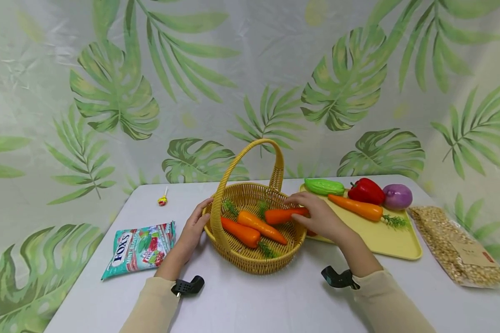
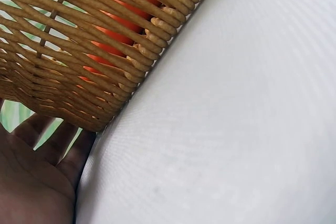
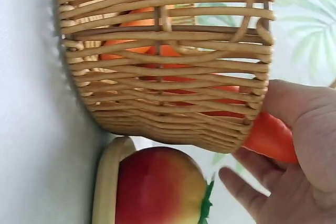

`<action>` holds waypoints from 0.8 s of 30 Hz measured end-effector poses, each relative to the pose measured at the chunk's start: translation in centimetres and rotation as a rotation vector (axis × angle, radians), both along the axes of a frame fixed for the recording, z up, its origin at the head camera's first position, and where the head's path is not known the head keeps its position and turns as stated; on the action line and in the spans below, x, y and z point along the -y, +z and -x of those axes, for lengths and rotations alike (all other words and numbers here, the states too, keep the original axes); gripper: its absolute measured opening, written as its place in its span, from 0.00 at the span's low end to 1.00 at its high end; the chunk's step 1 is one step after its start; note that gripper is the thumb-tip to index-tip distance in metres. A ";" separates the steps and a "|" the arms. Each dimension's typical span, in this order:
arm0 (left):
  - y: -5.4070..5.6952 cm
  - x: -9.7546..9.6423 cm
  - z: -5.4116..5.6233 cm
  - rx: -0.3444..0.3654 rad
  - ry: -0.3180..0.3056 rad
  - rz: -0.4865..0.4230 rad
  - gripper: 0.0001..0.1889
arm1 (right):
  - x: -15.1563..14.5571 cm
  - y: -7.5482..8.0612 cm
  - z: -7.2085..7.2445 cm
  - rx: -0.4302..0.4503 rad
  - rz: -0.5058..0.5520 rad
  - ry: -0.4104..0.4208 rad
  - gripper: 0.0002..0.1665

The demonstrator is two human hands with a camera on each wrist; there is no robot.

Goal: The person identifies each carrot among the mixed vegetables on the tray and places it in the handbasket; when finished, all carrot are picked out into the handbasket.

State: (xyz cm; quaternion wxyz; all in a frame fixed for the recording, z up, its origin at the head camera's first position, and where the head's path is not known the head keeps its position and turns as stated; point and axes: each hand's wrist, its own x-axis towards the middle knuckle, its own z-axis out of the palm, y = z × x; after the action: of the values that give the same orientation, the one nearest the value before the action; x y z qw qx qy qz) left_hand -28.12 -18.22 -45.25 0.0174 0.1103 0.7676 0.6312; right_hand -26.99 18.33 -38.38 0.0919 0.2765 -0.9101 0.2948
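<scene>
A woven wicker basket (image 1: 256,266) with a tall arched handle (image 1: 233,169) stands mid-table. Two orange carrots lie inside: a front carrot (image 1: 239,231) and a middle carrot (image 1: 263,226). At the basket's right rim my right hand (image 1: 318,215) grips the thick end of a third carrot (image 1: 280,216), whose leafy end points into the basket. In the right wrist view that carrot (image 3: 273,137) shows between thumb and fingers. My left hand (image 1: 193,233) rests against the basket's left side, its fingers (image 2: 79,153) extended along the wicker.
To the right, a yellow tray (image 1: 400,247) holds a green gourd (image 1: 324,186), red pepper (image 1: 365,191), purple eggplant (image 1: 397,196), another carrot (image 1: 356,208) and a red-yellow fruit (image 3: 157,187). Beyond lies a grain bag (image 1: 454,245). Leftward are a candy bag (image 1: 143,247) and lollipop (image 1: 162,200).
</scene>
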 end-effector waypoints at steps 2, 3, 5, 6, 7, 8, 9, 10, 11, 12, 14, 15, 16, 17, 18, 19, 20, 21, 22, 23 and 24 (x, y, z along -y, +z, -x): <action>0.0 0.0 0.0 0.000 -0.001 -0.001 0.23 | 0.1 -0.5 0.2 -0.008 -0.039 -0.004 0.20; 0.0 0.0 0.0 0.001 0.001 -0.002 0.23 | 0.1 -0.7 0.3 0.000 -0.058 -0.006 0.20; 0.1 0.0 -0.1 0.004 0.002 0.000 0.23 | 0.3 -1.1 0.2 0.021 -0.093 -0.004 0.21; 0.1 0.0 -0.1 0.003 0.000 0.000 0.23 | 0.5 -1.2 0.2 0.033 -0.107 0.001 0.22; 0.1 0.0 -0.1 0.003 0.000 0.001 0.23 | 0.6 -1.3 0.1 0.049 -0.114 0.007 0.22; 0.1 0.0 -0.1 0.001 -0.001 0.001 0.23 | 0.7 -1.3 0.0 0.069 -0.117 0.012 0.23; 0.1 0.0 -0.1 0.002 0.001 0.001 0.23 | 0.7 -1.3 -0.1 0.087 -0.118 0.013 0.23; 0.0 0.0 -0.1 0.001 0.000 0.001 0.23 | 0.8 -1.3 -0.2 0.097 -0.118 0.017 0.24; 0.0 0.0 -0.1 0.000 0.002 0.000 0.23 | 0.8 -1.2 -0.3 0.107 -0.115 0.017 0.23; 0.0 0.0 -0.1 -0.001 0.000 0.000 0.23 | 0.7 -1.2 -0.3 0.118 -0.115 0.015 0.22; 0.0 0.0 -0.1 0.000 0.001 0.001 0.23 | 0.6 -1.0 -0.3 0.132 -0.110 0.003 0.19; 0.0 0.0 -0.1 0.001 0.001 0.001 0.23 | 0.5 -1.0 -0.3 0.133 -0.109 -0.007 0.17; 0.0 0.0 -0.1 0.000 -0.001 0.002 0.23 | 0.4 -0.8 -0.3 0.135 -0.109 -0.016 0.15; 0.0 0.0 -0.1 0.002 0.000 0.001 0.23 | 0.3 -0.7 -0.3 0.131 -0.106 -0.022 0.13; 0.0 0.0 0.0 0.001 -0.001 0.000 0.23 | 0.2 -0.6 -0.3 0.120 -0.103 -0.025 0.11; 0.0 0.0 0.0 0.001 0.000 0.000 0.23 | 0.0 -0.4 -0.3 0.105 -0.096 -0.025 0.09; -0.1 0.0 0.0 -0.002 -0.003 0.000 0.23 | -0.1 -0.3 -0.2 0.090 -0.090 -0.026 0.08; -0.1 0.0 0.0 -0.003 -0.002 -0.001 0.23 | -0.3 -0.2 -0.1 0.084 -0.081 -0.027 0.07; -0.1 0.0 0.0 -0.003 -0.001 -0.002 0.23 | -0.5 -0.1 -0.1 0.081 -0.069 -0.027 0.07; -0.1 0.0 0.0 -0.002 0.000 -0.002 0.23 | -0.7 0.0 0.0 0.082 -0.059 -0.028 0.07; -0.1 0.1 0.0 -0.002 0.000 -0.002 0.23 | -1.0 0.1 0.1 0.086 -0.054 -0.033 0.08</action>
State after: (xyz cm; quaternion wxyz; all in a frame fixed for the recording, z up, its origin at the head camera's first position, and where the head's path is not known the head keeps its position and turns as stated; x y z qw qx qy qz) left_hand -28.12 -18.27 -45.31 0.0166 0.1111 0.7671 0.6316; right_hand -27.05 19.31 -38.32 0.0502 0.2510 -0.9252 0.2803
